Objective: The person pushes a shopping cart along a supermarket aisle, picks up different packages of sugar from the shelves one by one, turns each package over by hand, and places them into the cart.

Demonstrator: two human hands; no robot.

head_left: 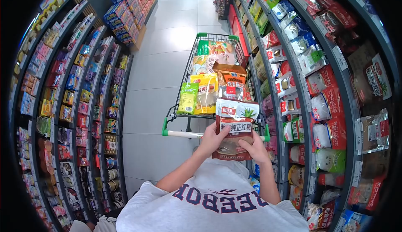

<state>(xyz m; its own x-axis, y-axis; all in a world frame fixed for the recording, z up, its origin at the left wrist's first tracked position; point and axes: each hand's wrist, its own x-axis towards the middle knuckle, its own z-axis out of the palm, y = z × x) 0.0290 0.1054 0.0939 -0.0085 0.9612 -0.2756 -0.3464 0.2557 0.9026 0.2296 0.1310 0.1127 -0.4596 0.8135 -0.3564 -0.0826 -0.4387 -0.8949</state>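
Observation:
A brown and white pouch (pixel 235 127) with red bands and a green plant picture is held upright in front of my chest. My left hand (pixel 213 137) grips its left edge, thumb across the front. On the right side, my right hand (pixel 252 148) holds the lower part, thumb on the front. Just beyond, a shopping cart (pixel 184 134) with green corners carries several packages. Among them are a green pouch (pixel 188 98), a yellow bag (pixel 206 93) and an orange-brown bag (pixel 231 79). The pouch overlaps the cart's handle and near edge.
Shelves of small colorful packages (pixel 75 95) run along the left. Shelves of bagged goods (pixel 326 106) stand close on the right. Stacked boxes (pixel 121 18) are at the far left, beside the tiled aisle floor (pixel 159 56).

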